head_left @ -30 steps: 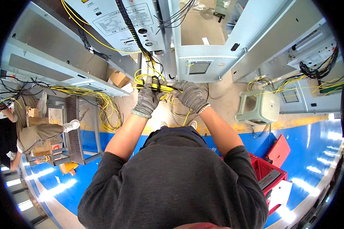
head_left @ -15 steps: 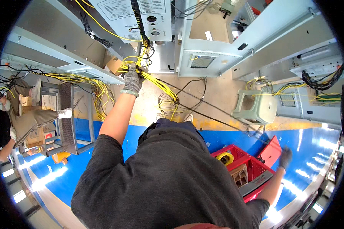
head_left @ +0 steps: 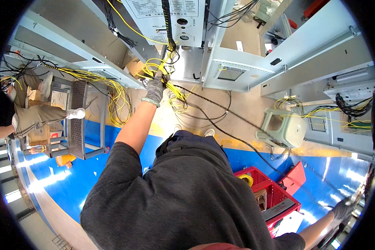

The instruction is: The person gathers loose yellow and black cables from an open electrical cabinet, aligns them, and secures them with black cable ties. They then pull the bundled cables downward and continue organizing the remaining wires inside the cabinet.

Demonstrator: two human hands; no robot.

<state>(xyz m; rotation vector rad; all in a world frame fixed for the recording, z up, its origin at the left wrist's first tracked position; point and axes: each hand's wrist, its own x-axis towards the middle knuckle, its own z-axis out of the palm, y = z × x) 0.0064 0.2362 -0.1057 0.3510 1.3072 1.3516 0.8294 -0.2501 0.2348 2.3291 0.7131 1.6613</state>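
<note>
My left hand (head_left: 155, 88), in a grey glove, is closed around a bundle of yellow wires (head_left: 180, 94) below a light grey panel. Out of this bundle runs a long black cable (head_left: 241, 118), stretched across the floor area toward the lower right. My right hand (head_left: 341, 209), also gloved, is far out at the right with the arm extended. It appears closed on the far stretch of the black cable, though blur hides the fingers in part. A second black cable (head_left: 254, 151) curves down toward the red tool cart.
A pale green stool (head_left: 291, 130) stands right of centre. Beside me is the red tool cart (head_left: 258, 177) with a yellow roll. Grey cabinets (head_left: 254, 68) line the front. At left, a person's leg (head_left: 46, 116) is by a metal step frame (head_left: 77, 121).
My right hand has swung farther out to the right and down, drawing the black cable longer. My left hand stays on the wires. The view has shifted slightly.
</note>
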